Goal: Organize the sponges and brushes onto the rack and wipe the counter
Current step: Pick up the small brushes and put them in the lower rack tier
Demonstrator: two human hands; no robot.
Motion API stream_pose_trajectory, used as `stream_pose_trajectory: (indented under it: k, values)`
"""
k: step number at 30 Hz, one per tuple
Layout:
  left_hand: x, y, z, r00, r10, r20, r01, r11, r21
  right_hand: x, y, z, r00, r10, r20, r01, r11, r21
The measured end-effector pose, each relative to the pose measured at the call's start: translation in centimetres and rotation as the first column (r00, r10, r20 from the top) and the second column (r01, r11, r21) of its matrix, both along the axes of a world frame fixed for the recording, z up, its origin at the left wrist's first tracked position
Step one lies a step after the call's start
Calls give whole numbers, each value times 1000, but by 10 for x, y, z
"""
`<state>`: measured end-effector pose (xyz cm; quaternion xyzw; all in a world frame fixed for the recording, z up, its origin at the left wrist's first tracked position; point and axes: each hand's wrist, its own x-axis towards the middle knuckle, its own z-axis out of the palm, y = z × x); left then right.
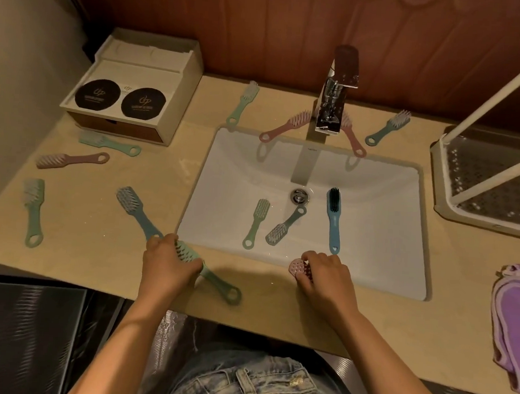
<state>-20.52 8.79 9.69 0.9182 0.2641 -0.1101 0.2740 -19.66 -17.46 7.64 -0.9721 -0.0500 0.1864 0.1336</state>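
Head view: the left hand (168,261) gripped a green brush (218,282) by its bristled head, fingers curled over it, while the handle lay on the desk (99,248) pointing towards the near edge. The right hand (324,275) was curled round a pink brush (298,266) at the near rim of the sink (386,239). Only the head of that brush showed; the rest was hidden under the hand.

Inside the sink, close to the drain (300,196), lay a pale green brush (256,223), a grey brush (286,225) beside it, and a blue brush (333,218) with dark bristles to their right.

A grey-blue brush (137,211) lay on the desk with its handle end just beside the left hand. Further left were a mint brush (34,212), a dusty pink brush (72,160) and a light green brush (109,142) in front of a white box (131,90).

Behind the sink lay a sage brush (242,107), a rose brush (283,125) left of the tap (333,104), a second rose brush (353,138) partly behind it, and a teal brush (387,128) to the right.

The rack (439,173) stood at the right end of the desk, well apart from both hands. A purple cloth (511,324) lay at the desk's right edge, near the front.
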Motion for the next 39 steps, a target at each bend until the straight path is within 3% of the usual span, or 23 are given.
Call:
stream_pose_trajectory:
  k: [2,4,9,13,18,23,26,28,31,33,36,39]
  values:
    - [3,-4,4,999,0,50,1,1000,-22,-2,1,2,999,-36,20,35,996,79]
    - [8,-10,8,996,-14,85,17,999,-36,-2,2,11,994,-113,12,106,960,261]
    - [27,-28,19,989,-44,144,53,997,-58,8,13,38,966,-257,-35,212,702,680]
    - [42,-49,32,977,-67,202,95,987,-132,17,24,55,940,-212,-268,341,516,786]
    - [56,-70,44,957,-92,274,146,972,-182,29,23,66,949,-158,-274,316,520,793]
    - [58,-81,51,951,-105,291,171,963,-211,37,14,66,974,-75,-212,207,671,712]
    - [58,-86,57,946,-108,305,193,945,-265,38,9,67,978,-92,-189,201,671,714]
    - [57,-90,61,948,-74,309,187,915,-356,37,4,69,970,-122,-209,239,620,747]
    - [55,-98,66,975,22,219,108,820,-562,37,-2,74,938,-186,-292,346,472,811]
    - [54,-106,68,995,71,67,4,657,-754,36,-6,77,919,-219,-329,393,408,824]
    - [54,-122,71,989,122,-81,-116,323,-939,35,-13,80,917,-237,-321,393,406,825]
    - [60,-137,72,970,242,-36,-94,234,-968,30,-23,84,930,-224,-292,363,432,826]
